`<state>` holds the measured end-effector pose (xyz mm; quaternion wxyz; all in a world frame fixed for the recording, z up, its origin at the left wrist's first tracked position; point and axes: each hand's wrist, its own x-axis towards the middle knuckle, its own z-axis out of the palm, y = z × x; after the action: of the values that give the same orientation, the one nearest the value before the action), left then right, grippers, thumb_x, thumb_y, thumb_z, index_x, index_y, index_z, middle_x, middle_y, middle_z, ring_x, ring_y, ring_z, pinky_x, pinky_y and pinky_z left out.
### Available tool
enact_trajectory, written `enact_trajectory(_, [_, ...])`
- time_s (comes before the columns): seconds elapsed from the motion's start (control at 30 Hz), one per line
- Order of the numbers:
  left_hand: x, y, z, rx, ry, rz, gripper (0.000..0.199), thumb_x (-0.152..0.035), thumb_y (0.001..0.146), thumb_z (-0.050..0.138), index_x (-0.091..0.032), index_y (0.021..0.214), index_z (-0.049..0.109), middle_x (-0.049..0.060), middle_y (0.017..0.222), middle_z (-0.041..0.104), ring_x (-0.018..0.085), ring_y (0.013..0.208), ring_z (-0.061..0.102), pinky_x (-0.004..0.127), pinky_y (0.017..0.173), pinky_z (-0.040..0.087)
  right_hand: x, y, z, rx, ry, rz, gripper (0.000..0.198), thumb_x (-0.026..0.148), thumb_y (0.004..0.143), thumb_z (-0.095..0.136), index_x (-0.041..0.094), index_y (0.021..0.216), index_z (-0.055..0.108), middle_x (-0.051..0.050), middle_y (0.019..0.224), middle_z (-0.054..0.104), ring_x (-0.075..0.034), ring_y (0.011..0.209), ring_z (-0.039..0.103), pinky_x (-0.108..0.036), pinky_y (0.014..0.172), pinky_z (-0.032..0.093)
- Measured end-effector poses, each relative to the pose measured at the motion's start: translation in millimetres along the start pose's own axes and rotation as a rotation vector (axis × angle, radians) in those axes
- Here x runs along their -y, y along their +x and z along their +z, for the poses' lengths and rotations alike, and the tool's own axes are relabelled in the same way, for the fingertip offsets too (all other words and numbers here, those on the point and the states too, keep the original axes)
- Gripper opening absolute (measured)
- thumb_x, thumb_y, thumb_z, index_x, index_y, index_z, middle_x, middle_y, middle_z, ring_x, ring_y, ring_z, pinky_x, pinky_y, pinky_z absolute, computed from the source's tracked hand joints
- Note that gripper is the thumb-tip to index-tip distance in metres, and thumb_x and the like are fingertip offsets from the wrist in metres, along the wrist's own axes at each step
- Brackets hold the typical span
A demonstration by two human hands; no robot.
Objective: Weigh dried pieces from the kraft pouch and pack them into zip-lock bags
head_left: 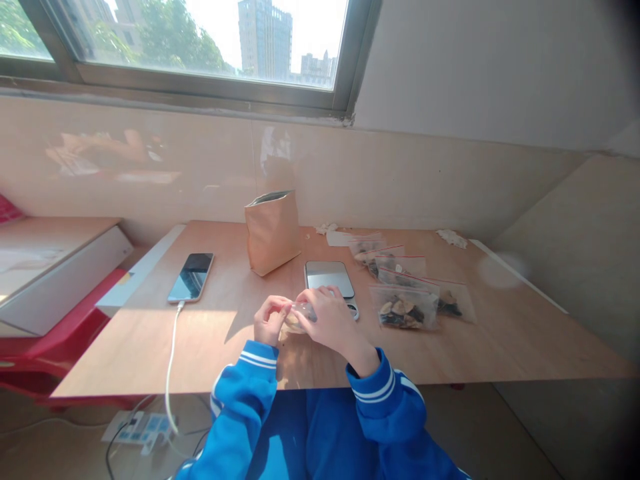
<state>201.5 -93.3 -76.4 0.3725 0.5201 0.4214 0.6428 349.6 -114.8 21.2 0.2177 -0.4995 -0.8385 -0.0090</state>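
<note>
Close to the table's front, both hands pinch a small clear plastic bag [294, 324] with pale pieces showing inside. My left hand [271, 319] has its thumb and fingertips closed on the left of the bag's upper part. My right hand [331, 321] reaches over from the right, its fingers closed on the top and covering much of the bag. Just behind the right hand lies a flat digital scale [329, 277] with a mirror-like plate, its front partly hidden. To the right, several zip bags [404, 308] of dark and pale dried slices lie overlapping.
A brown paper pouch [273, 233] stands with its top open behind the scale. At left, a phone [191, 278] lies plugged into a white cable [173, 360] that hangs over the front edge. Crumpled tissue [451, 238] lies at the back right. A red stool [65, 353] stands left.
</note>
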Motion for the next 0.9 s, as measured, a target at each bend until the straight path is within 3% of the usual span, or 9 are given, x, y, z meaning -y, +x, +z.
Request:
enact_trajectory(0.1, [-0.7,1.1,-0.1,0.017,0.022,0.036,0.025,-0.040,0.078,0.068,-0.017,0.068,0.064,0.004,0.078,0.065,0.017,0.078,0.063,0.027,0.071,0.051,-1.1,3.1,4.4,0.001,-0.041,0.005,0.011,0.028,0.093,0.054,0.021,0.087,0.061,-0.003,0.085,0.068,-0.020,0.082,0.059,-0.035,0.084,0.035])
enact_trajectory(0.33, [5.8,0.3,0.0,0.019,0.039,0.036,0.025,-0.037,0.076,0.071,-0.018,0.063,0.063,0.002,0.071,0.060,0.015,0.071,0.058,0.026,0.066,0.048,-0.4,5.8,17.8,-0.057,-0.085,0.061,0.021,0.008,0.089,0.052,0.021,0.075,0.061,-0.002,0.078,0.067,-0.021,0.082,0.057,-0.035,0.082,0.033])
enact_trajectory(0.47, [7.9,-0.3,1.3,0.003,0.046,0.028,0.025,-0.039,0.074,0.073,-0.018,0.063,0.063,0.001,0.069,0.059,0.015,0.068,0.056,0.027,0.064,0.047,-2.3,3.1,16.2,-0.043,-0.071,0.037,0.019,0.010,0.090,0.053,0.021,0.078,0.062,-0.002,0.079,0.067,-0.020,0.081,0.057,-0.034,0.081,0.034])
enact_trajectory(0.6, [3.4,0.2,1.9,-0.007,0.086,-0.007,0.026,-0.042,0.075,0.071,-0.018,0.069,0.065,0.002,0.068,0.062,0.016,0.064,0.058,0.027,0.060,0.046,-8.9,0.2,4.5,0.006,0.010,0.017,0.007,0.025,0.092,0.058,0.021,0.090,0.064,-0.002,0.086,0.069,-0.020,0.085,0.059,-0.034,0.083,0.035])
enact_trajectory(0.7, [3.2,0.6,0.8,-0.003,0.104,-0.009,0.026,-0.042,0.077,0.069,-0.017,0.072,0.066,0.003,0.070,0.064,0.017,0.067,0.060,0.028,0.062,0.047,-14.7,-1.8,-1.3,0.009,0.052,0.045,0.011,0.031,0.088,0.065,0.022,0.096,0.065,-0.001,0.088,0.070,-0.019,0.084,0.060,-0.034,0.082,0.035])
enact_trajectory(0.9, [9.4,1.2,0.2,0.012,0.124,0.031,0.025,-0.041,0.078,0.069,-0.017,0.073,0.067,0.003,0.072,0.063,0.016,0.069,0.059,0.028,0.064,0.047,-21.4,-4.6,7.7,-0.013,0.050,0.040,0.010,0.025,0.089,0.063,0.022,0.080,0.065,0.001,0.082,0.069,-0.019,0.083,0.059,-0.033,0.081,0.032])
